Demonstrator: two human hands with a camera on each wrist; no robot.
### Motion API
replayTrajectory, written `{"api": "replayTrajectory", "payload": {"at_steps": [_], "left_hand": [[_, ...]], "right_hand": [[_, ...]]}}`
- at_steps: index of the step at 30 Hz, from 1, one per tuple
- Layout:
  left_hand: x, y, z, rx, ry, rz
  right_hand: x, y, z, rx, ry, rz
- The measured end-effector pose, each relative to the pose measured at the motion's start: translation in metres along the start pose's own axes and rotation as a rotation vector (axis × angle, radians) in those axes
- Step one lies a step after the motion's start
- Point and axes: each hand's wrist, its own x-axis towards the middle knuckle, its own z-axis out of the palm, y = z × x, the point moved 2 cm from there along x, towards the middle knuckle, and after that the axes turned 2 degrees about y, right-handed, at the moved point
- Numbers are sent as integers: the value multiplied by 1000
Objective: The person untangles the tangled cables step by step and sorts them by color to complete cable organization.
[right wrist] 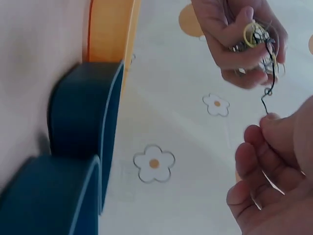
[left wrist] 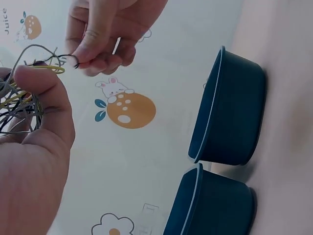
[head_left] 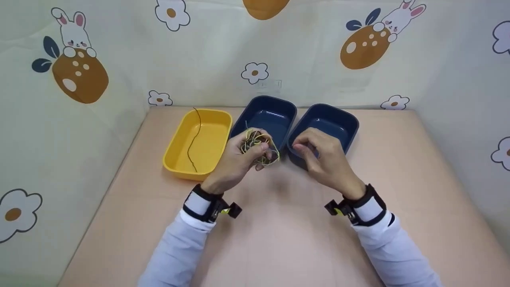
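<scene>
Sleeves (head_left: 175, 251) nearest, pale, reaching in from the near edge of the worktop (head_left: 279, 239). Bands (head_left: 198, 204) on both wrists, black and white, each with a small dark mount on the inner side. Left hand (head_left: 235, 159) holds the tangle (head_left: 253, 139) up over the middle of the worktop: fingers curled round it, thumb pressed on top. Tangle is thin strands, yellow, grey, whitish and black (too knotted to count), a few loops sticking out past the fingers. Right hand (head_left: 328, 159) pinches a black strand (right wrist: 272, 73) between thumb and index fingertip, other fingers loosely bent; the strand runs from there to the tangle, with a small loop partway (clear in the right wrist view, hard to see from the head).

Three trays toward the worktop's far edge. Yellow tray (head_left: 213, 139) nearest the far left corner, one dark strand (head_left: 193, 141) lying wavy along its length, far end at the far rim. Middle blue tray (head_left: 271, 115) just beside it, near end partly hidden by the left hand; right blue tray (head_left: 326, 123) just beside that, near-left corner behind the right hand. Backdrop (head_left: 215, 48) beyond the far edge: rabbits, orange fruit, flowers.
</scene>
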Motion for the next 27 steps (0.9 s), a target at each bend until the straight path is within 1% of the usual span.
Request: {"api": "replayTrajectory", "payload": {"at_steps": [2,4,6,8,11,14,17,20,24,27], "left_hand": [[0,2,-4,23,41,12],[0,4,-9,36,89,18],[0,7,-15,28,139,24],[0,9,-21,20,182,36],[0,11,-28,23,228,57],[1,11,-30,38,239,71],[3,11,-28,43,250,80],[4,9,-26,46,274,88],[4,6,-24,61,297,99],[4,5,-22,88,308,107]], "right_hand": [[1,2,-5,-27,-46,-40],[1,4,-8,-22,-99,-75],[0,7,-11,17,-155,-87],[-1,9,-14,97,-205,-68],[-2,12,-16,222,-262,-9],[-4,12,-16,307,-295,59],[-4,9,-13,320,-295,121],[-4,6,-8,325,-283,209],[-7,2,-1,362,-314,356],[-8,1,3,409,-347,439]]}}
